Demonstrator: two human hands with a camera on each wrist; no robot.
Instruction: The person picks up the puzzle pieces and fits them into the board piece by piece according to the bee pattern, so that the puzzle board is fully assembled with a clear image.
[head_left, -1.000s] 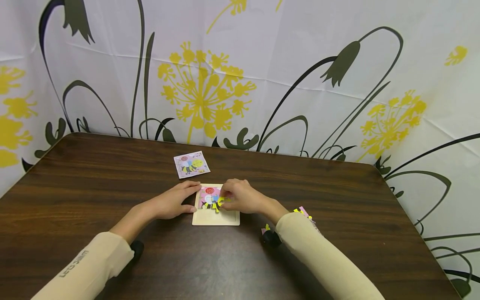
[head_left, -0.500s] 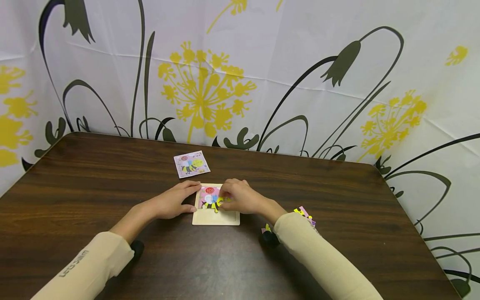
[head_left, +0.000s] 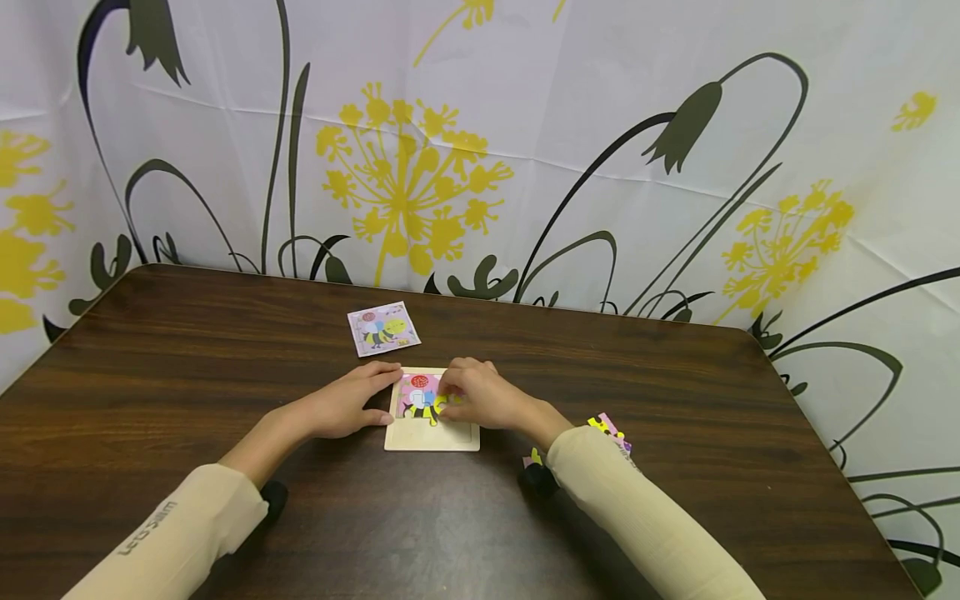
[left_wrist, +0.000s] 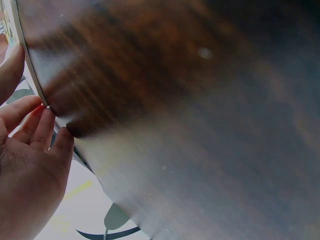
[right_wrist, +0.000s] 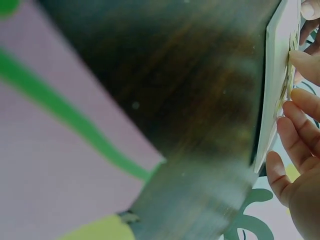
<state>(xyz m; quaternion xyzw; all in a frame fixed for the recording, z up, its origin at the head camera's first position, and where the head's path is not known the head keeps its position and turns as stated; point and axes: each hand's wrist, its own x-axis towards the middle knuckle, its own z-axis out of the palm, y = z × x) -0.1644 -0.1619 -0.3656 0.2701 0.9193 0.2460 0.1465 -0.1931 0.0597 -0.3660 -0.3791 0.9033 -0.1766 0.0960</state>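
A pale wooden puzzle board [head_left: 431, 437] lies on the table, its upper part filled with pieces of a bee picture [head_left: 420, 400]. My left hand [head_left: 345, 406] rests along the board's left side, fingers at the far corner and thumb lower down. In the left wrist view those fingers [left_wrist: 42, 122] are nearly straight against the edge. Over the board's right half, my right hand [head_left: 487, 396] pinches a yellow puzzle piece [head_left: 441, 403] between thumb and bent forefinger, low at the picture. The hand hides the picture's right side.
Behind the board lies a square card [head_left: 384, 329] with a bee picture. Loose puzzle pieces [head_left: 611, 427] lie beside the right forearm, and another piece [head_left: 532, 457] is partly hidden by the black wrist camera [head_left: 538, 477]. A flowered cloth [head_left: 570, 125] hangs behind the brown table [head_left: 225, 350].
The right hand's fingers and the yellow piece shift very slightly at the board, and the right forearm moves a little left. The left hand stays in place.
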